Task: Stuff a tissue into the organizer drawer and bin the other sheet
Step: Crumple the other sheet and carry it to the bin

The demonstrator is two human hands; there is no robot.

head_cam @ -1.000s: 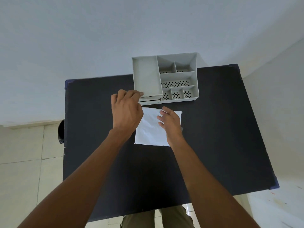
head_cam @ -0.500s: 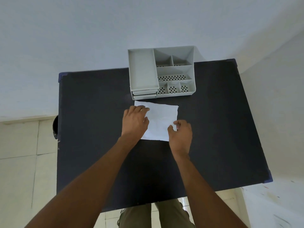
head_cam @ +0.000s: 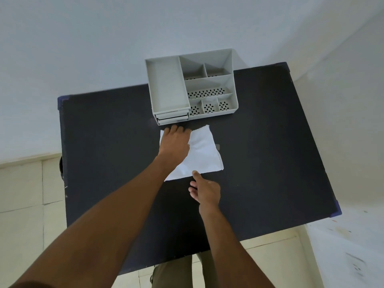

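Tissue [head_cam: 202, 151] under L hand [head_cam: 174, 143], R hand [head_cam: 205, 191] at near edge

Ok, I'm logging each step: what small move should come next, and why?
Probably pinch up the tissue: it lies flat on the table, with the left hand pressing its far corner and the right hand pointing at its near edge, holding nothing. The organizer drawers look closed.

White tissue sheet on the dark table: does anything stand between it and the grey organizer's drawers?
Nothing visible does. The white tissue sheet lies just in front of the grey plastic organizer, under the left hand. Both small drawers look shut, though.
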